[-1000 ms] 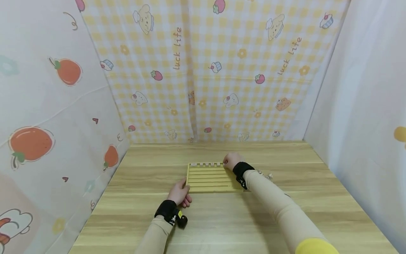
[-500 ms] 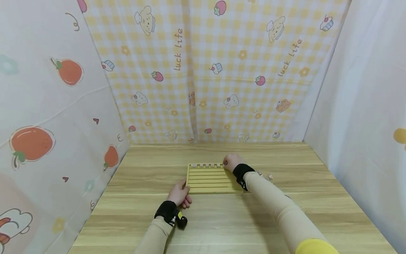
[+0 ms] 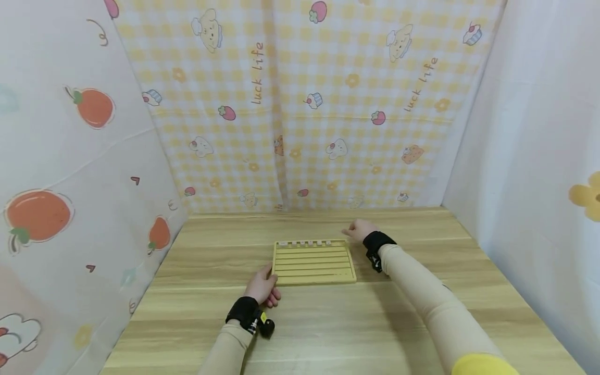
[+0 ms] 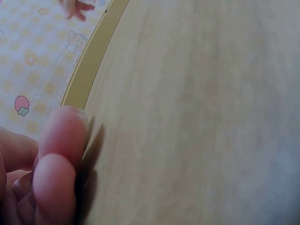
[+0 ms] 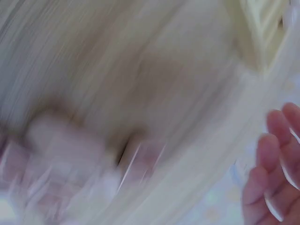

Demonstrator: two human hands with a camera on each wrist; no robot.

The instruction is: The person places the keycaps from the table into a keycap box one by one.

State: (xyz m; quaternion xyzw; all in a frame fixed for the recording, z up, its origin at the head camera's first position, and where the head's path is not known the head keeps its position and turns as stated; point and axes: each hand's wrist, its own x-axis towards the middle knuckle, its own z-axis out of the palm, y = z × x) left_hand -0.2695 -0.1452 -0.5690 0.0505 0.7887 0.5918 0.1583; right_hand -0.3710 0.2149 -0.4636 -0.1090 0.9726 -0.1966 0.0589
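Observation:
A pale yellow slotted board (image 3: 311, 266) lies on the wooden table, with parallel grooves running across it. Small whitish blocks, like keycaps, stand in a row (image 3: 310, 243) along its far groove. My left hand (image 3: 262, 287) holds the board's near left corner, thumb over the rim. In the left wrist view its fingertips (image 4: 63, 136) are right at the board's edge (image 4: 89, 61). Just off the board's far right corner is my right hand (image 3: 361, 230), in the air. Its loosely bent fingers (image 5: 269, 154) have nothing between them in the right wrist view.
Blurred pale, partly clear pieces (image 5: 70, 159) lie in a loose group on the table in the right wrist view; my right forearm (image 3: 417, 281) hides that area from the head view. A checkered cloth (image 3: 290, 172) hangs behind the table (image 3: 225, 229), with white cloths at both sides.
My right hand has left the end of the block row and moved right, off the board; one more block shows there. My left hand keeps its hold on the corner.

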